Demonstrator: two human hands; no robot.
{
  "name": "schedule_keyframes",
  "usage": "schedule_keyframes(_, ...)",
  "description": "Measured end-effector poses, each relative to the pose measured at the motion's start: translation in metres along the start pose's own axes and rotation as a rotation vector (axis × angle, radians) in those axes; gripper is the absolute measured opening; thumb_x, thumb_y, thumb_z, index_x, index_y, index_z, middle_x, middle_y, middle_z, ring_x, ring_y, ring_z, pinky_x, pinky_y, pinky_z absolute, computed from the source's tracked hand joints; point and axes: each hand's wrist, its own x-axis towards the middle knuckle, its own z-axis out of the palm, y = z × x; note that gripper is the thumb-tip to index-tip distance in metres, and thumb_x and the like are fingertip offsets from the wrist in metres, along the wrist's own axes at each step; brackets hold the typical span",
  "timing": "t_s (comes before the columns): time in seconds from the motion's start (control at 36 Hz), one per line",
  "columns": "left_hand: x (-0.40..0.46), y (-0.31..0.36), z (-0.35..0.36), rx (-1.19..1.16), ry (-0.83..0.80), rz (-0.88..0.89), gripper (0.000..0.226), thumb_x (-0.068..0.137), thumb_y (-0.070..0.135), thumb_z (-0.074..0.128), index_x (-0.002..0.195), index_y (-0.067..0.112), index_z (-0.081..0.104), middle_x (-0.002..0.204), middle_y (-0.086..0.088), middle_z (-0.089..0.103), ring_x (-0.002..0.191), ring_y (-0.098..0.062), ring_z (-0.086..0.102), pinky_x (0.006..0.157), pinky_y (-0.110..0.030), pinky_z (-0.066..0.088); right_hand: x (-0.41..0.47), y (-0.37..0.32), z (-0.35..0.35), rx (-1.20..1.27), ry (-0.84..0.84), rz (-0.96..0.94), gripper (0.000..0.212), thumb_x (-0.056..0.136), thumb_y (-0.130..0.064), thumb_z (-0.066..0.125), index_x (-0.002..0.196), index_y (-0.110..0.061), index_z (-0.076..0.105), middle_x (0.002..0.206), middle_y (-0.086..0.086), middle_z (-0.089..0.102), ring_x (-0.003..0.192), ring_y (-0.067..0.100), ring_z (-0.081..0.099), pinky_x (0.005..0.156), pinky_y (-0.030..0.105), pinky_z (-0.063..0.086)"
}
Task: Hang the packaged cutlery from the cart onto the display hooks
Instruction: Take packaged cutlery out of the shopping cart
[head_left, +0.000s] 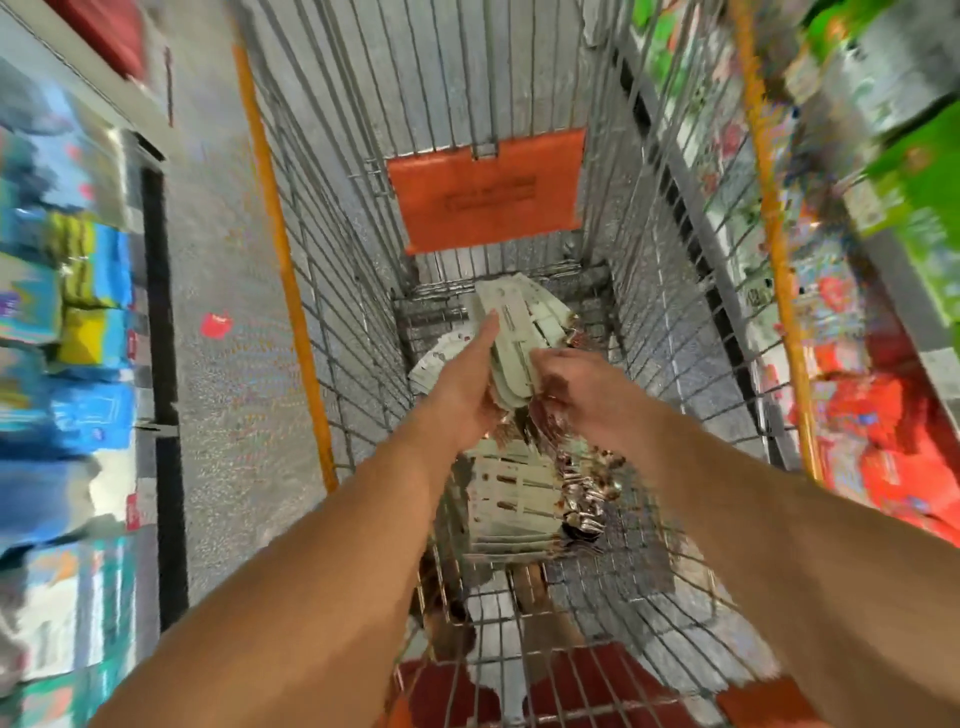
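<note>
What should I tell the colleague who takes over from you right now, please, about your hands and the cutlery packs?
Left hand: grips a fanned bundle of pale green card-backed cutlery packs from the left side.
Right hand: holds the same bundle from the right.
The bundle is inside the grey wire shopping cart, above a stack of more pale green packs lying on the cart floor.
Done: one bundle gathered.
Left: carry it to the display hooks, not in view here, hang it, then the stack.
</note>
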Motion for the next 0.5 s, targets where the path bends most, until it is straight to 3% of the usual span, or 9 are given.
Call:
schedule_keyframes(0.08, -0.018, 0.027, 0.003, -0.019, -0.052, 0.042, 0.059, 0.096, 0.056, 0.05, 0.13, 0.01, 0.063, 0.128, -0.015, 0.066, 0.118, -0.033, 0.063, 0.102, -0.044, 0.048, -0.017, -0.023, 0.006, -0.042, -0.065, -0.078, 0.036, 0.1, -0.008, 0.051, 0.135, 0.003, 0.052, 0.133, 0.017, 0.057, 0.092, -0.004, 0.067, 0.065, 0.009, 0.051)
schedule_keyframes(0.14, -0.035, 0.042, 0.006, 0.007, -0.077, 0.082, 0.051, 0.102, 0.046, 0.043, 0.127, 0.006, 0.064, 0.122, -0.012, 0.068, 0.098, -0.024, 0.068, 0.087, -0.037, 0.051, -0.028, -0.038, 0.012, -0.052, -0.108, -0.125, 0.039, 0.101, -0.006, 0.048, 0.139, 0.002, 0.046, 0.13, 0.003, 0.054, 0.075, -0.016, 0.062, 0.066, 0.005, 0.047)
schedule_keyframes(0.22, -0.059, 0.059, 0.011, 0.047, -0.072, 0.141, 0.044, 0.105, 0.041, 0.04, 0.106, 0.008, 0.069, 0.098, -0.008, 0.074, 0.071, -0.016, 0.069, 0.07, -0.03, 0.053, -0.041, -0.059, 0.017, -0.139, -0.073, -0.207, 0.029, 0.096, -0.016, 0.062, 0.121, -0.001, 0.064, 0.11, 0.005, 0.067, 0.081, 0.006, 0.068, 0.063, 0.014, 0.053)
schedule_keyframes(0.28, -0.075, 0.068, 0.01, 0.06, -0.013, 0.184, 0.043, 0.103, 0.043, 0.046, 0.112, 0.007, 0.068, 0.101, -0.01, 0.076, 0.084, -0.021, 0.073, 0.08, -0.035, 0.058, -0.049, -0.073, 0.024, -0.235, -0.007, -0.262, 0.025, 0.088, -0.025, 0.072, 0.102, -0.004, 0.072, 0.099, 0.008, 0.073, 0.085, 0.016, 0.069, 0.068, 0.022, 0.054)
schedule_keyframes(0.36, -0.098, 0.08, 0.008, 0.039, 0.051, 0.244, 0.052, 0.094, 0.05, 0.06, 0.125, 0.009, 0.063, 0.116, -0.013, 0.072, 0.107, -0.028, 0.07, 0.1, -0.047, 0.052, -0.061, -0.096, 0.036, -0.264, 0.105, -0.402, 0.036, 0.082, -0.036, 0.075, 0.095, -0.003, 0.073, 0.086, 0.006, 0.071, 0.077, 0.018, 0.065, 0.064, 0.025, 0.051)
schedule_keyframes(0.39, -0.106, 0.083, 0.006, 0.026, 0.072, 0.268, 0.063, 0.086, 0.055, 0.068, 0.128, 0.01, 0.062, 0.121, -0.012, 0.07, 0.112, -0.028, 0.068, 0.102, -0.05, 0.05, -0.067, -0.104, 0.042, -0.271, 0.122, -0.435, 0.036, 0.081, -0.043, 0.074, 0.093, -0.008, 0.073, 0.085, 0.003, 0.071, 0.078, 0.019, 0.065, 0.067, 0.028, 0.052)
schedule_keyframes(0.47, -0.117, 0.089, -0.006, 0.026, 0.089, 0.312, 0.126, 0.04, 0.076, 0.085, 0.143, 0.013, 0.048, 0.143, -0.009, 0.056, 0.133, -0.027, 0.052, 0.11, -0.056, 0.04, -0.092, -0.125, 0.063, -0.331, 0.093, -0.485, 0.037, 0.079, -0.056, 0.07, 0.094, -0.022, 0.068, 0.096, 0.0, 0.071, 0.092, 0.024, 0.067, 0.083, 0.042, 0.054)
schedule_keyframes(0.5, -0.122, 0.09, -0.01, 0.03, 0.09, 0.335, 0.13, 0.037, 0.076, 0.085, 0.143, 0.013, 0.047, 0.143, -0.01, 0.055, 0.133, -0.028, 0.051, 0.11, -0.056, 0.04, -0.099, -0.13, 0.07, -0.333, 0.067, -0.495, 0.036, 0.08, -0.053, 0.072, 0.097, -0.021, 0.068, 0.099, 0.002, 0.071, 0.094, 0.025, 0.067, 0.084, 0.043, 0.055)
